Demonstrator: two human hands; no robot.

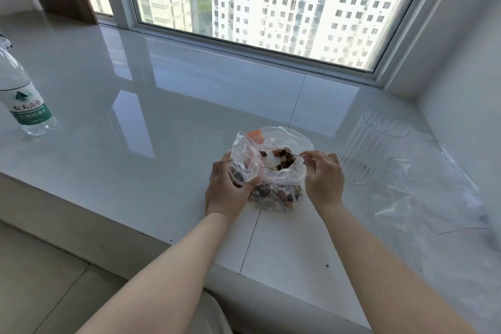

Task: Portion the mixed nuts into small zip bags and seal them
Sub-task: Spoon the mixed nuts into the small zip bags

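1. I saw a glossy white stone sill [168, 106] below the window, with thin seams across it.
2. A water bottle [23, 95] stood upright at far left.
3. A clear bag of mixed nuts [273, 192] sat near the front edge.
4. A ribbed clear glass [371, 149] stood just right of it.
5. Empty clear bags [431, 192] lay flat at right, beside the glass.

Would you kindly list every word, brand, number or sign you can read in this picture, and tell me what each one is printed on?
"农夫山泉": large characters on the green and white label of the water bottle, under a small mountain logo.
Smaller line on the label's green band: too blurred to read.
Bag of mixed nuts, with an orange patch near its top: no legible text.
Ribbed glass and empty plastic bags: no text.
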